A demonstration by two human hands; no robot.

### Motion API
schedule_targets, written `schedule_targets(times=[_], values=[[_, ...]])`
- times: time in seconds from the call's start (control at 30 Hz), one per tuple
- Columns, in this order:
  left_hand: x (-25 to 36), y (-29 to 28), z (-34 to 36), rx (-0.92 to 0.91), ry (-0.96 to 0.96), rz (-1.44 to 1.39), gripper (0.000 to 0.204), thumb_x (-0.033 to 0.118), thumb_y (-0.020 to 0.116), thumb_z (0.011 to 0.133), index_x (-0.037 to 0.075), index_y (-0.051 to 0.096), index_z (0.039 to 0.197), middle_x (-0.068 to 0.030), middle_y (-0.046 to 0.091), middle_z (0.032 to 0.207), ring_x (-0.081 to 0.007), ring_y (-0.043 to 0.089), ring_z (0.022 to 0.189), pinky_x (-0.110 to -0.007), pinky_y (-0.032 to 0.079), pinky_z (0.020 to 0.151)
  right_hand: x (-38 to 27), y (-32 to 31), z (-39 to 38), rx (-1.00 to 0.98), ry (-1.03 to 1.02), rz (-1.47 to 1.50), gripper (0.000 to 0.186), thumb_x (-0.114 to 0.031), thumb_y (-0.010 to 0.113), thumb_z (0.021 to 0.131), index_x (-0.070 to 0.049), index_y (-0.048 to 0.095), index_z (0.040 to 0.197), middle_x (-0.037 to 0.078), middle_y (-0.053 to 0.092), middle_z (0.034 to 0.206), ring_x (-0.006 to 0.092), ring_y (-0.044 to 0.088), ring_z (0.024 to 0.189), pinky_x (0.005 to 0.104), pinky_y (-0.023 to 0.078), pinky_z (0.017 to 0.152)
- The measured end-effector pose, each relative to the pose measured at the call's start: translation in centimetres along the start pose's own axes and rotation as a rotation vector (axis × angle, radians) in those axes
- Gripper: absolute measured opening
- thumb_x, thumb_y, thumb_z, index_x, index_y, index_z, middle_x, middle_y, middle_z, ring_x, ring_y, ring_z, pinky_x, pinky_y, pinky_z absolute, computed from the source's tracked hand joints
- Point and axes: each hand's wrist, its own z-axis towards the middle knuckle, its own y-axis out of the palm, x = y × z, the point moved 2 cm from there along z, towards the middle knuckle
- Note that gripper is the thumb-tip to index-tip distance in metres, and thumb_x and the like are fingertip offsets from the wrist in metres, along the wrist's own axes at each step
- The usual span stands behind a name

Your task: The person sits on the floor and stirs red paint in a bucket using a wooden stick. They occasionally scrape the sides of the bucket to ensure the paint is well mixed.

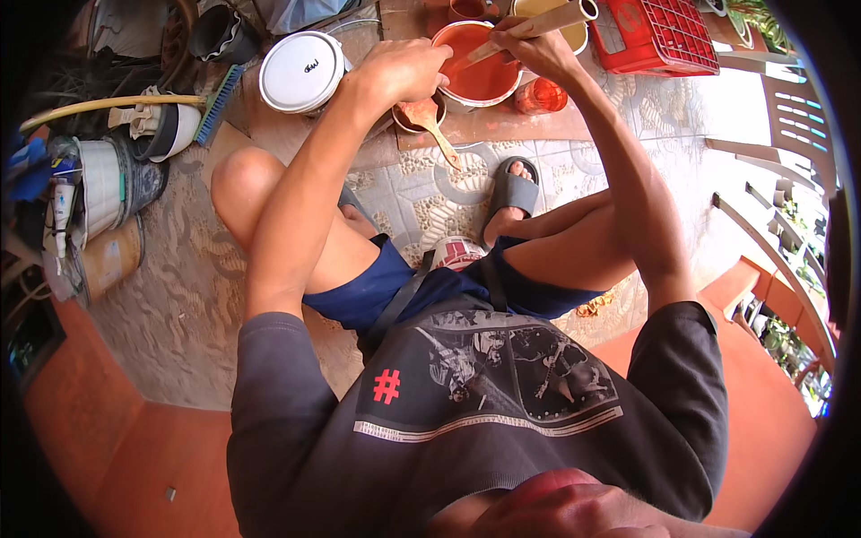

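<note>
A white-rimmed bucket (477, 104) of orange-red paint stands in front of me at the top of the view. My left hand (411, 70) is curled at its left rim, fingers closed and seeming to grip the edge; the fingertips are partly hidden. My right hand (531, 47) is closed around a tan hollow tube (565, 16), tilted so that its lower end reaches into the paint. Below my left hand, a paintbrush (430, 125) with orange-smeared bristles rests across a small dark pot (404, 118). Right of the bucket lies an orange-stained clear container (541, 97).
A white lidded pail (302, 72) stands left of the bucket, near a blue-bristled broom (218, 106). Another tub (577, 36) sits behind my right hand, and a red plastic crate (659, 36) is at upper right. Stacked containers (103, 188) line the left. My sandalled foot (511, 197) is on patterned tiles.
</note>
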Motion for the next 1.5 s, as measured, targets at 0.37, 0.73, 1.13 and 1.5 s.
schedule_targets(times=[0.37, 0.73, 1.13, 1.5], values=[[0.6, -0.2, 0.3, -0.074, 0.000, -0.008, 0.049, 0.029, 0.067, 0.100, 0.011, 0.059, 0.145, -0.0217, 0.068, 0.129, -0.0422, 0.066, 0.122, -0.053, 0.053, 0.102, 0.7, 1.5, -0.2, -0.042, 0.095, 0.080, 0.030, -0.031, 0.069, 0.097, -0.002, 0.075, 0.102, 0.012, 0.078, 0.085, 0.0176, 0.078, 0.077, 0.0336, 0.060, 0.063], [-0.1, 0.2, 0.1, -0.056, -0.003, -0.011, 0.050, 0.030, 0.067, 0.101, 0.010, 0.058, 0.146, -0.0222, 0.068, 0.128, -0.0425, 0.067, 0.120, -0.052, 0.054, 0.101, -0.1, 1.9, 0.9, -0.014, 0.090, -0.332, 0.031, -0.031, 0.065, 0.092, -0.002, 0.074, 0.097, 0.020, 0.077, 0.089, 0.0328, 0.078, 0.078, 0.0456, 0.062, 0.075], [-0.6, 0.6, -0.1, -0.015, 0.000, -0.018, 0.048, 0.033, 0.068, 0.101, 0.010, 0.059, 0.142, -0.0214, 0.070, 0.125, -0.0412, 0.068, 0.118, -0.053, 0.055, 0.099, 0.2, 1.3, 0.8, 0.070, 0.018, -0.428, 0.027, -0.030, 0.064, 0.097, -0.005, 0.074, 0.094, 0.019, 0.076, 0.081, 0.0353, 0.077, 0.076, 0.0452, 0.061, 0.071], [-0.1, 0.0, -0.1, -0.052, -0.002, -0.036, 0.051, 0.031, 0.067, 0.101, 0.010, 0.058, 0.146, -0.0227, 0.069, 0.128, -0.0432, 0.067, 0.119, -0.053, 0.054, 0.100, 1.6, 0.6, 1.1, 0.122, -0.069, -0.307, 0.031, -0.034, 0.063, 0.098, -0.005, 0.074, 0.101, 0.016, 0.074, 0.081, 0.0299, 0.076, 0.080, 0.0413, 0.060, 0.072]])
